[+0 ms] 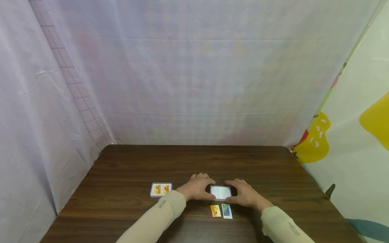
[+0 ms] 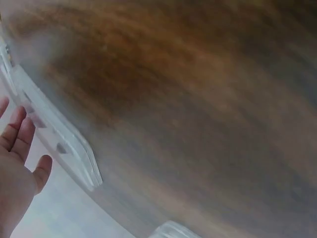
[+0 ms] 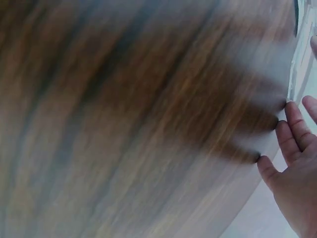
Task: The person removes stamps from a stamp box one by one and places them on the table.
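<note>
Both hands are at a clear, flat rectangular case (image 1: 221, 192) with a white inside, low on the table in the head view. My left hand (image 1: 198, 187) holds its left end, thumb at the near edge and index finger at the far edge. At the right end my right hand (image 1: 244, 193) grips it the same way. Just in front lie two small stamp-like pictures, an orange one (image 1: 215, 211) and a blue one (image 1: 227, 211). In the right wrist view, the right hand's fingers (image 3: 293, 131) reach down to the tabletop beside a clear edge.
A second clear case (image 1: 161, 189) with two orange pictures in it lies left of the left forearm. The dark wooden table (image 1: 194, 158) meets a pale curtain (image 1: 194, 84) at the back. More cloth hangs on both sides.
</note>
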Tool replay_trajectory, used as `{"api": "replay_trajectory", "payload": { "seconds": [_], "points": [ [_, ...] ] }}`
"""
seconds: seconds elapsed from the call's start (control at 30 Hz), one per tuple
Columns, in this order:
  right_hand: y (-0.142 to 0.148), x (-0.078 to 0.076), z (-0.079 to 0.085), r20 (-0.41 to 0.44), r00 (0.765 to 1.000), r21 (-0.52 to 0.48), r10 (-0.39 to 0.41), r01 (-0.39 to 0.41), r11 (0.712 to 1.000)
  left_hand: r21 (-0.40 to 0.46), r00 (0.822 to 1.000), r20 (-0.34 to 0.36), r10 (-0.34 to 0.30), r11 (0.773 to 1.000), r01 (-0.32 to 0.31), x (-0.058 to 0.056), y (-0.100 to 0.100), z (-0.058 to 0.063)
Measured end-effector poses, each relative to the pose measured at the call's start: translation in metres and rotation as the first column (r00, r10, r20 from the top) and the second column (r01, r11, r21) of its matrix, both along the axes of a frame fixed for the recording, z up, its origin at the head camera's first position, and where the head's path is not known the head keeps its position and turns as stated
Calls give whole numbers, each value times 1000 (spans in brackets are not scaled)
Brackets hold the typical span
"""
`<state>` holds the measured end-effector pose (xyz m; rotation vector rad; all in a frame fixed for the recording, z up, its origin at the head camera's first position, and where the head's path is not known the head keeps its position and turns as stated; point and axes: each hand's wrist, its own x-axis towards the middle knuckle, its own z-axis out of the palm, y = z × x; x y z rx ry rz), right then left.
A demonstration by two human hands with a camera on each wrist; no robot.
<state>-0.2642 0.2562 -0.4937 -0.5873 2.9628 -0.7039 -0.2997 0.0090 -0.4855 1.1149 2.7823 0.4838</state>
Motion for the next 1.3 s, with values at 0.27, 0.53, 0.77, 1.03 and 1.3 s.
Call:
{"api": "replay_trajectory", "payload": {
  "seconds": [0.27,0.53,0.77,1.03,1.3],
  "points": [
    [-6,3,8,-41,998,-61,-45,42,997,81,998,-48,36,996,-32,2,-10,9],
    [-14,6,17,-130,988,-101,-87,74,992,198,993,-8,115,974,-111,12,-36,11],
    [-27,9,19,-171,982,-106,-80,63,992,284,983,71,169,941,-183,21,-60,9],
    [-39,12,19,-192,979,-110,-64,44,993,304,977,65,204,928,-214,27,-83,6],
    [-53,11,20,-212,977,-91,-19,0,996,292,971,72,228,926,-239,29,-99,6]
  ]
}}
